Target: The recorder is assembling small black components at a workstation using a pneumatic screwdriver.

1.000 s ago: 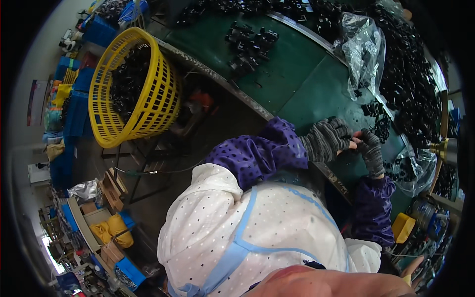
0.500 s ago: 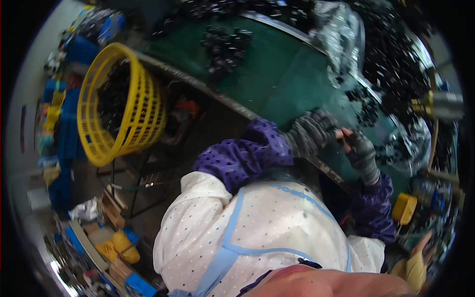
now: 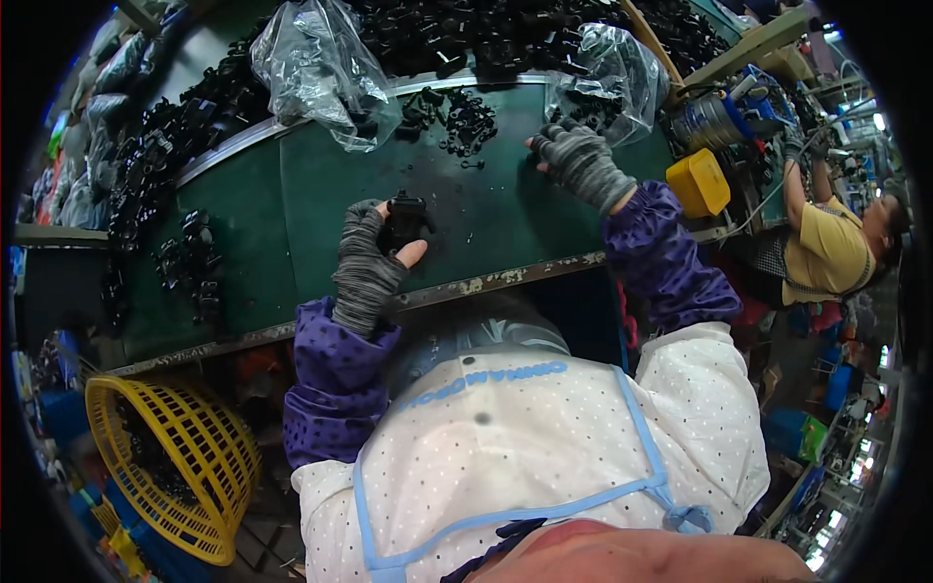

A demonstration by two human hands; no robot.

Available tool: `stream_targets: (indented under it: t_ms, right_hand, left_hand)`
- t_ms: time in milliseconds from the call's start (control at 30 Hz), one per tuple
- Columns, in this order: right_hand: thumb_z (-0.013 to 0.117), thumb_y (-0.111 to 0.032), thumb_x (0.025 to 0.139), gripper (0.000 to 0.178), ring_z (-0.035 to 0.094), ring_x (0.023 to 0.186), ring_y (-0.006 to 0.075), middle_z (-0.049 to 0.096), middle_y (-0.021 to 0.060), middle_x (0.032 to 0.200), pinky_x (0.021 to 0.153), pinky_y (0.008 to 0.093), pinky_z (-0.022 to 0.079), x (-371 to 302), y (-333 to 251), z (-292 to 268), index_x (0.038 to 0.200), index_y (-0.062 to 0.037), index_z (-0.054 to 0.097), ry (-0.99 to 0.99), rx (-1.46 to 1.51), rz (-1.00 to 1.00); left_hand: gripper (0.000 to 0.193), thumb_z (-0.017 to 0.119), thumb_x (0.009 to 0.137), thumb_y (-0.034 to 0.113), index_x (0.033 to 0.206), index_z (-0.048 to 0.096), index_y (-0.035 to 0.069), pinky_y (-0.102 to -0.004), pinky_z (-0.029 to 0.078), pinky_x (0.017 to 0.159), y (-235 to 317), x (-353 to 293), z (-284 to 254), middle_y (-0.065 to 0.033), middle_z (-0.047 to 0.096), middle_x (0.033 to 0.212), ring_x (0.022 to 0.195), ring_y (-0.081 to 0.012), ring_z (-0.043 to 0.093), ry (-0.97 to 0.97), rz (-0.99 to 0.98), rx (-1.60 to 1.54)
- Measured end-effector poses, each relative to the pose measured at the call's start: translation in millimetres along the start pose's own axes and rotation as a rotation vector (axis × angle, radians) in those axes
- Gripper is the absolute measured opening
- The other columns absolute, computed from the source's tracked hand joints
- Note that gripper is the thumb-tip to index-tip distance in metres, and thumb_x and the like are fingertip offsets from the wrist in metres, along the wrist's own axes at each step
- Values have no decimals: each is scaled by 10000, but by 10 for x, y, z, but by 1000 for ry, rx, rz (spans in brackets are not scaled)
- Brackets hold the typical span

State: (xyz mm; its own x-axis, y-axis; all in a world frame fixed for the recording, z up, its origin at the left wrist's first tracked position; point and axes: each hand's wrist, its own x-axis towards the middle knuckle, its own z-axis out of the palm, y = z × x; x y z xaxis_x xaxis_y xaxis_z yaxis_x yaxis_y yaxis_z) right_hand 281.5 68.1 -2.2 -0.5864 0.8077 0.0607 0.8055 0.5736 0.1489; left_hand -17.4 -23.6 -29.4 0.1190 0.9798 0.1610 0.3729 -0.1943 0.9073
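Note:
My left hand (image 3: 367, 257), in a grey striped fingerless glove, is closed around a black plastic fitting (image 3: 406, 218) just above the green bench top. The thumb lies along the fitting's near side. Farther right, my right hand (image 3: 586, 165) hovers over the bench in a matching glove, its thumb and fingertips slightly apart and nothing visible between them. Beside it is a clear plastic bag (image 3: 627, 83) with small black parts at its mouth. Left of that hand, a small pile of black ring-ended pieces (image 3: 469, 121) lies on the bench.
The green bench (image 3: 321, 214) has a metal strip (image 3: 233, 151) with heaped black parts behind it. Another clear bag (image 3: 326, 73) lies there. Black fittings (image 3: 190, 262) sit at left. A yellow basket (image 3: 209, 437) stands lower left, a yellow container (image 3: 698, 183) at right. A co-worker (image 3: 826, 243) is far right.
My hands, together half a second ago, are now apart: the left holds the black fitting, the right is out near the bag. The whole view has swung round to the right.

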Motion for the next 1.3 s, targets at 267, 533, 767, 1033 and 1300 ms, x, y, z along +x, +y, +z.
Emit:
stream_targets:
  t_ms: [267, 533, 767, 1033, 1300]
  right_hand:
    - [654, -139, 697, 223, 594, 761, 256, 607, 101, 811, 656, 339, 480, 287, -378, -235, 877, -47, 560, -78, 565, 46]
    - [675, -114, 682, 187, 606, 682, 245, 601, 109, 730, 589, 306, 484, 436, -1134, -400, 818, -37, 573, 258, 941, -58]
    - [661, -133, 693, 161, 594, 652, 250, 593, 88, 700, 575, 320, 472, 476, -1189, -384, 808, -60, 575, 344, 963, -48]
    - [645, -153, 707, 150, 583, 633, 259, 592, 80, 692, 549, 338, 466, 448, -1159, -289, 817, -72, 582, 428, 813, -216]
    - [642, -119, 731, 246, 592, 659, 185, 583, 89, 733, 592, 284, 472, 638, -1023, -477, 930, -36, 524, 70, 921, -66]
  left_hand:
    - [404, 526, 720, -1, 1117, 458, -6, -348, 497, 765, 315, -58, -30, -124, 548, 992, 902, -250, 575, -218, -562, -1187]
    - [424, 518, 744, 77, 1150, 426, -1, -327, 489, 774, 249, -14, 23, -130, 547, 1016, 893, -214, 577, -275, -595, -1267]
    - [439, 506, 762, 119, 1172, 405, 1, -309, 487, 768, 280, -7, -2, -118, 546, 1024, 909, -196, 570, -337, -573, -1287]
    - [435, 529, 766, 146, 1168, 422, 17, -287, 487, 750, 278, -21, 20, -86, 543, 1007, 876, -167, 562, -283, -547, -1195]
    - [390, 584, 743, 158, 1100, 472, 48, -298, 494, 729, 309, 50, -44, -73, 560, 941, 823, -173, 574, -172, -560, -1038]
